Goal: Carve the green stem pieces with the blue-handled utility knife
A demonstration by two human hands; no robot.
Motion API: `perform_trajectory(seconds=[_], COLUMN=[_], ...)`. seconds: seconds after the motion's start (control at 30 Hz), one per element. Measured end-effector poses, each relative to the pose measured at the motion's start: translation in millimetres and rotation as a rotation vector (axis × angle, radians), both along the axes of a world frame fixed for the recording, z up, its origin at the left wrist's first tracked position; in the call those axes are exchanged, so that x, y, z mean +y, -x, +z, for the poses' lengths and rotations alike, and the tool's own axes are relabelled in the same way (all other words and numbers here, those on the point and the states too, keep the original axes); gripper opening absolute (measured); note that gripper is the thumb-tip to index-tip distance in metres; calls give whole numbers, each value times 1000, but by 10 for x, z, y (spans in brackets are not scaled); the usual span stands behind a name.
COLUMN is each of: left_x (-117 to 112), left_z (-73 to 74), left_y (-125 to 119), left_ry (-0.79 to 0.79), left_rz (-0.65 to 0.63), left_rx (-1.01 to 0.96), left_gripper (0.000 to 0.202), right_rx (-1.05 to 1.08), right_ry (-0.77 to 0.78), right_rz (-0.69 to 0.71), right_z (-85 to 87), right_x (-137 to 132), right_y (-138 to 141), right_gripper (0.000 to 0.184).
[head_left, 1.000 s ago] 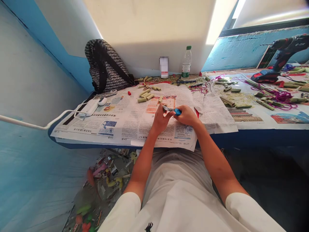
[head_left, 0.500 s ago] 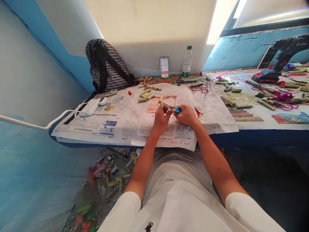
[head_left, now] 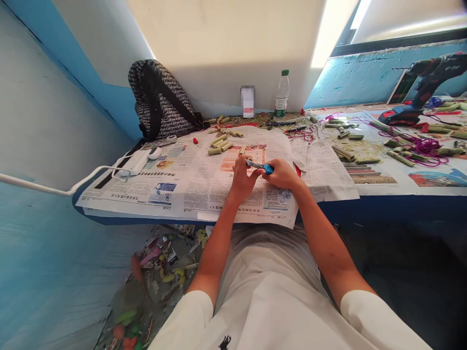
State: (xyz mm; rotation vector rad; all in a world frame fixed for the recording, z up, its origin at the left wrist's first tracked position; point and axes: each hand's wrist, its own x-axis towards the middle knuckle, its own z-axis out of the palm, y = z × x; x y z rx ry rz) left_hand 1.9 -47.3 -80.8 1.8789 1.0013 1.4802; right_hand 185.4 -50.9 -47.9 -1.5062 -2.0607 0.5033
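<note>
My right hand [head_left: 282, 176] grips a blue-handled utility knife [head_left: 268, 168], its blade pointing left. My left hand [head_left: 242, 180] is closed around a small piece right at the blade; the fingers hide most of it, and what shows looks like a short greenish tube. Both hands hover just above the newspaper [head_left: 204, 180] that covers the table. A cluster of short green tube pieces [head_left: 220, 142] lies on the paper beyond my left hand.
A patterned backpack [head_left: 160, 102] leans in the back corner. A water bottle [head_left: 282, 96] stands by the wall. A drill [head_left: 423, 85], purple cord [head_left: 425, 145] and more green pieces lie at right. A white power strip [head_left: 136, 160] sits at left. Scraps litter the floor [head_left: 156, 272].
The hands shifted slightly: the knife and both hands rose a little toward the far side half a second ago, then came back. The grip on knife and piece is unchanged.
</note>
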Motion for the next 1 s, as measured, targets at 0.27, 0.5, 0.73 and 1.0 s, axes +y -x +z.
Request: perform_trajectory(seconds=[0.27,0.5,0.73,1.0], left_x=[45,90,108,107], left_z=[-60,-69,-77,-20], left_y=[-39,-16,17,44], left_ry=[-82,56,65,93], left_rz=[91,-56,-160,-269], left_rx=[43,-94,-145,-190], left_gripper=[53,60,56,62], right_rx=[-31,35,15,-40], right_ry=[-48,-51,-57,-61], right_rz=[-94,-21,-4,15], right_z=[-6,-6,-19,-14], right_x=[15,4,3,-21], right_y=[66,27,5,16], right_gripper=[27,29,29,28])
